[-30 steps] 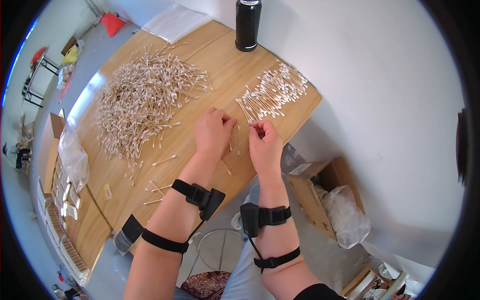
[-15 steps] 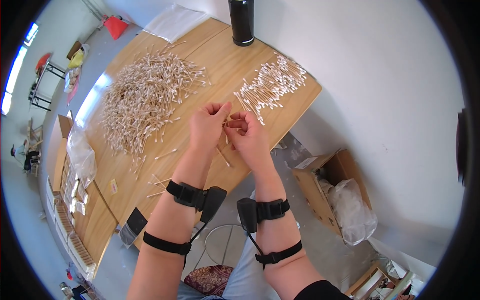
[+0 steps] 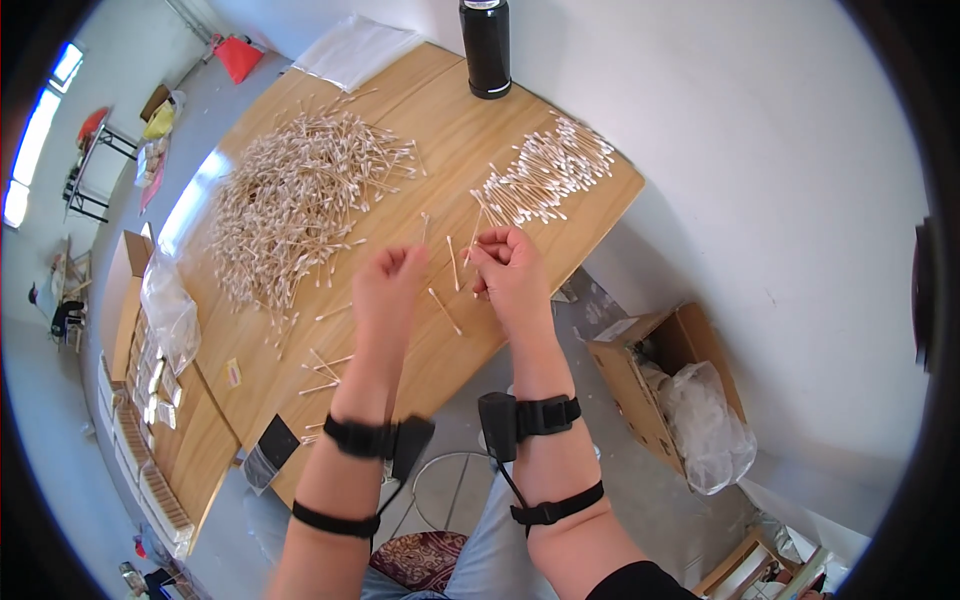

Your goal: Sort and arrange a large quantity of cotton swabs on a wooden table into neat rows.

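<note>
My left hand (image 3: pixel 388 290), slightly smeared by motion, has its fingers pinched, and a cotton swab (image 3: pixel 425 230) sticks up from its fingertips. To its right, my right hand (image 3: pixel 508 265) is closed with a cotton swab (image 3: pixel 475 236) between thumb and fingers. Two loose swabs lie on the wood near my hands: one upright in view (image 3: pixel 453 262) beside the right fingers, the other slanting (image 3: pixel 445 312) between my wrists. A large tangled heap of cotton swabs (image 3: pixel 300 190) spreads on the left. Beyond my right hand, a smaller batch of swabs (image 3: pixel 550 170) lies roughly side by side.
A black bottle (image 3: pixel 486 50) stands at the table's (image 3: pixel 410 110) back, against the wall. A clear plastic bag (image 3: pixel 357 50) lies at the far edge. Small packs (image 3: pixel 160 390) and a carton (image 3: pixel 125 270) are at the left. An open cardboard box (image 3: pixel 665 380) sits on the floor at right.
My hands, close together before, are now apart. The left has drawn back to the left and nearer me; the right has shifted slightly right. One swab now shows on the wood between them.
</note>
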`<state>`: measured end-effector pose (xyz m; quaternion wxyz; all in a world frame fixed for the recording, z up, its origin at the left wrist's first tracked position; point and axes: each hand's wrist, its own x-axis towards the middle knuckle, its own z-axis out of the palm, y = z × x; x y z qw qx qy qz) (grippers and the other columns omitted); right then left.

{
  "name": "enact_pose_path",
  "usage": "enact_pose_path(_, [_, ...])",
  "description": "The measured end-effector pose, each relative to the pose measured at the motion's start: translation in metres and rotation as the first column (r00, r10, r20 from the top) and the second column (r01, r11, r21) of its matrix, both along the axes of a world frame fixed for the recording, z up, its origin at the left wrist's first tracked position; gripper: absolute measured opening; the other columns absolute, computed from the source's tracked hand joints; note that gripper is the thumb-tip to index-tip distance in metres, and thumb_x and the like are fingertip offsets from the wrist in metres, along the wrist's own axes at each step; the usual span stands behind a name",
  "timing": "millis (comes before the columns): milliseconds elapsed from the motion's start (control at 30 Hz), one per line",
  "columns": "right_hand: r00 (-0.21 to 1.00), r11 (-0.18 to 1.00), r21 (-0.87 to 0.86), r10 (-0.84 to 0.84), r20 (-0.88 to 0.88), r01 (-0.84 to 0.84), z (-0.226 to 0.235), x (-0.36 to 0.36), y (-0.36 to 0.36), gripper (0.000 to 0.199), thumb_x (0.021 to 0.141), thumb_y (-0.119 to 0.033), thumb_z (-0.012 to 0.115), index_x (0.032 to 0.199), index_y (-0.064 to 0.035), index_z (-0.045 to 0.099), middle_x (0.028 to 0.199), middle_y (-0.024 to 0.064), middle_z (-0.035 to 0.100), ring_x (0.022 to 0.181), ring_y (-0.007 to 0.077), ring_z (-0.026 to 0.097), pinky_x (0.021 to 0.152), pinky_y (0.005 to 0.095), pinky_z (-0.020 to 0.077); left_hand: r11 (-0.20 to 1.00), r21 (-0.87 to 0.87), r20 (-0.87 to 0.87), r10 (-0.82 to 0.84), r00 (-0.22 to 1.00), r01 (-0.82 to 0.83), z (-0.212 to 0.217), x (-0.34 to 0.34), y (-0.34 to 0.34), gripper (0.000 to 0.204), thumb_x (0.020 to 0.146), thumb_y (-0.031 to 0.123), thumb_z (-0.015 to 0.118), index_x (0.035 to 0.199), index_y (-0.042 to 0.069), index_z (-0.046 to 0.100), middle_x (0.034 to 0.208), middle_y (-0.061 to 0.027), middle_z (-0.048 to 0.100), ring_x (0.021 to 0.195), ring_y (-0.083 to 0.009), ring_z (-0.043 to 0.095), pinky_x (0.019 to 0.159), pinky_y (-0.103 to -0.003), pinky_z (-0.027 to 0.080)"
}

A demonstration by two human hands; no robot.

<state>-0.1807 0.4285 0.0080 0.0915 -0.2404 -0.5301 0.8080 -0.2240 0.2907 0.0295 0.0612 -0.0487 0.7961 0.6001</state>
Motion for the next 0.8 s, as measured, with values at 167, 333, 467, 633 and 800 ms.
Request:
enact_pose_path(167, [0.999,0.991,0.127,-0.033,-0.021,0.036,0.002,0.000,0.003,0.014,0.091,-0.002,0.060,0.104,0.0012,0.055,0.089,0.0092,0.070,0.058,0.0058,0.053,0.051,0.0197,0.0428,0.895,-0.215,0.245,-0.337,0.909,0.390,0.016,0.120,-0.044,0.016,0.083,0.015,0.072,0.087,0.000,0.070,0.075,-0.0052,0.067,0.067,-0.0124,0.059,0.061,-0.027,0.047])
enact_pose_path(333, [0.999,0.979,0.202,-0.040,-0.011,0.042,0.004,0.005,0.008,0.012,0.092,-0.003,0.060,0.103,0.0011,0.056,0.090,0.0078,0.069,0.062,0.0069,0.056,0.052,0.0212,0.0452,0.688,-0.335,0.127,-0.644,0.754,0.644,-0.024,0.191,-0.083,0.019,0.082,0.018,0.071,0.089,0.000,0.070,0.082,-0.0150,0.068,0.078,-0.0303,0.066,0.067,-0.039,0.052])
enact_pose_path(467, [1.000,0.986,0.167,-0.029,0.004,0.028,0.002,0.004,0.005,0.014,0.093,-0.004,0.059,0.105,0.0007,0.058,0.094,0.0074,0.069,0.056,0.0058,0.054,0.049,0.0199,0.0415,0.574,-0.609,0.191,-0.563,0.804,0.547,-0.034,0.201,-0.094,0.023,0.083,0.016,0.072,0.101,0.003,0.066,0.095,-0.0168,0.067,0.083,-0.0391,0.063,0.073,-0.047,0.051])
enact_pose_path(633, [0.996,0.971,0.228,-0.083,0.021,0.076,0.005,0.006,0.005,0.014,0.095,-0.007,0.057,0.107,-0.0037,0.060,0.096,0.0035,0.066,0.055,0.0061,0.055,0.049,0.0199,0.0409,0.231,-0.433,0.562,-0.687,0.461,0.871,0.005,0.164,-0.092,0.032,0.084,0.020,0.069,0.110,0.005,0.059,0.106,-0.0184,0.063,0.089,-0.0404,0.063,0.072,-0.049,0.050])
enact_pose_path(800, [0.989,0.953,0.277,-0.142,0.048,0.124,0.011,0.008,0.009,0.015,0.095,-0.006,0.055,0.107,-0.0012,0.060,0.097,0.0056,0.065,0.056,0.0094,0.057,0.052,0.0238,0.0480,0.699,-0.383,0.139,-0.603,0.786,0.604,0.053,0.108,-0.076,0.017,0.085,0.008,0.062,0.101,0.004,0.059,0.094,-0.0149,0.062,0.079,-0.0342,0.061,0.067,-0.040,0.051])
